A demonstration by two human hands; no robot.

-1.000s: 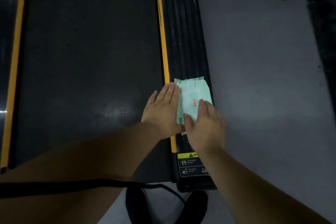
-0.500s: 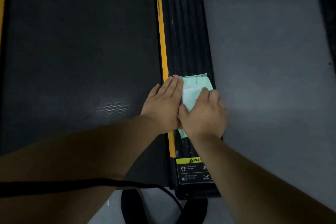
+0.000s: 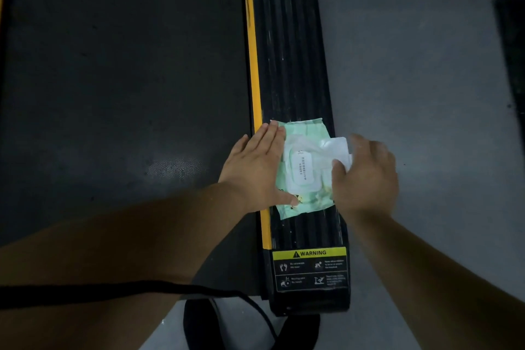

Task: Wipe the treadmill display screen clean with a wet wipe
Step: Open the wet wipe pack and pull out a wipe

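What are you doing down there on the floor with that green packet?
A person is opening a pack of wet wipes that lies on the treadmill's black side rail. The left hand lies flat on the pack's edge, holding it down. The right hand pinches the white flap, which is peeled up and to the right. No wipe is out yet, and the display screen isn't in view.

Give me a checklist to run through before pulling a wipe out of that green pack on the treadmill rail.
1. Wipes pack lies flat on the side rail: ok.
2. Left hand presses the pack down with straight fingers: ok.
3. Lid flap lifted by the right hand: ok.
4. Opening exposed beside the white label: cannot tell, partly hidden.
5. A wipe sticking out to grab: cannot tell.
6. Treadmill display screen in view: not ok, only the belt and the rail show.
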